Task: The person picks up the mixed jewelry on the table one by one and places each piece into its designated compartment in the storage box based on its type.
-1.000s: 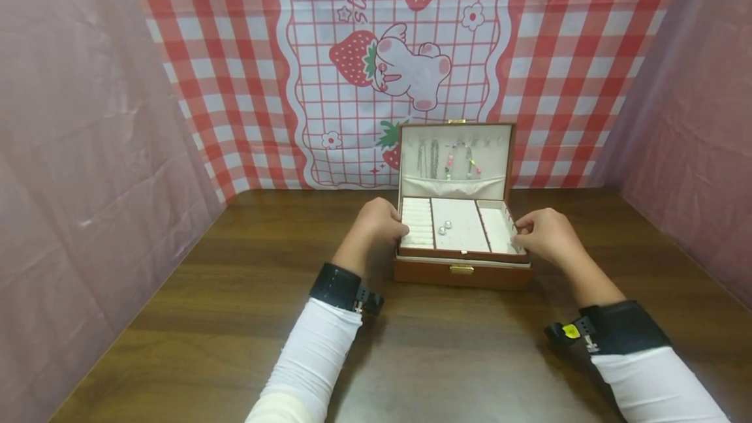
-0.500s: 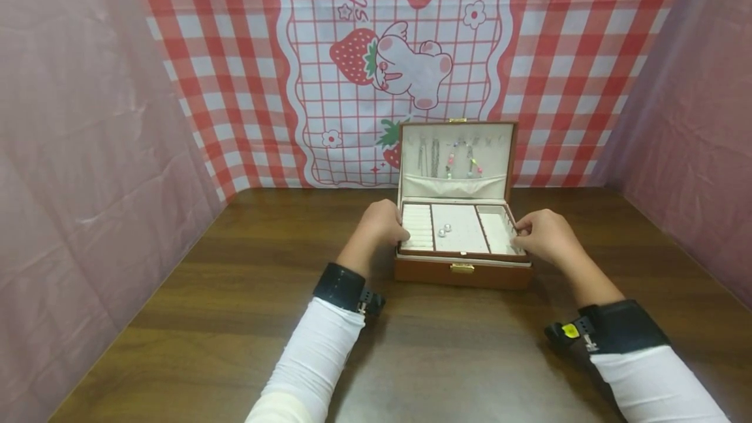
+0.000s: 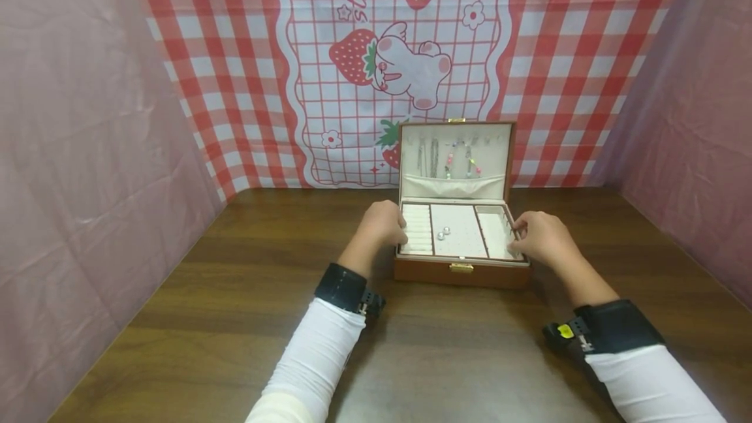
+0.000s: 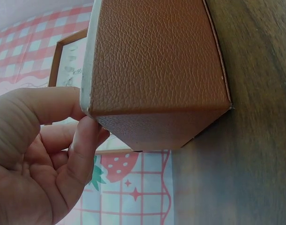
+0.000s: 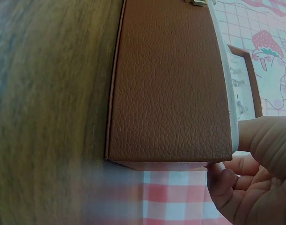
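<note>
A brown leather jewelry box [image 3: 431, 271] stands with its lid raised in the head view. A white-lined jewelry tray [image 3: 461, 214] sits down inside its rim, with ring rolls [image 3: 416, 230] at left, a flat middle panel and a right compartment. Two round silvery studs [image 3: 443, 232] lie on the panel. My left hand [image 3: 380, 224] pinches the tray's left edge; in the left wrist view its curled fingers [image 4: 77, 154] meet at the box corner. At the right edge, my right hand [image 3: 546, 239] pinches the tray, thumb on the inside, other fingers outside.
Chains and a beaded bracelet [image 3: 451, 160] hang inside the raised lid [image 3: 496, 149], above a gathered pocket [image 3: 452, 187]. A brass clasp [image 3: 461, 267] is on the box front. Behind the wooden table [image 3: 423, 358] hangs a strawberry-print checked cloth [image 3: 229, 51].
Both hands have lowered the tray, its front edge sinking from above the box rim to about level with it. My fingers have stayed at its two sides.
</note>
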`<control>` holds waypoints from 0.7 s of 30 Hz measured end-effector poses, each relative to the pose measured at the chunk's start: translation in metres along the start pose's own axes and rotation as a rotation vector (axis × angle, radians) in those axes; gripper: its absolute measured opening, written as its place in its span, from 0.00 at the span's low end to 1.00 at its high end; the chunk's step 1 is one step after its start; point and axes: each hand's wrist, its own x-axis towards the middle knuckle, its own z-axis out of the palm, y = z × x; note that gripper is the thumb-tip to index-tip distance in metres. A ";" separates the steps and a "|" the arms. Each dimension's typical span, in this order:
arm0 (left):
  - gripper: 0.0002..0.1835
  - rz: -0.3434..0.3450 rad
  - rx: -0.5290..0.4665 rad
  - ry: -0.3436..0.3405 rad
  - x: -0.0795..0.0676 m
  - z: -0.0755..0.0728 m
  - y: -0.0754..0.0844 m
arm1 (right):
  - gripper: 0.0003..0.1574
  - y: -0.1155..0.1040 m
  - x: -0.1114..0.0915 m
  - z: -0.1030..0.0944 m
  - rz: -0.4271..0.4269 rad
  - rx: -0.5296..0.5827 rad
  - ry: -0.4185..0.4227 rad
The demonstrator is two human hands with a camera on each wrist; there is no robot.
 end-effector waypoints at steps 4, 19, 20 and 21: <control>0.26 0.008 0.018 -0.006 0.000 0.000 0.002 | 0.25 0.001 -0.001 -0.001 0.011 -0.001 -0.015; 0.02 -0.071 -0.101 0.034 -0.002 -0.008 0.005 | 0.22 0.000 0.003 -0.013 -0.031 -0.036 -0.020; 0.05 -0.090 -0.140 0.056 -0.002 -0.012 0.005 | 0.22 -0.001 0.005 -0.017 -0.039 -0.041 -0.010; 0.09 -0.109 -0.193 0.080 -0.001 -0.017 0.006 | 0.22 -0.002 0.009 -0.022 -0.037 -0.042 -0.003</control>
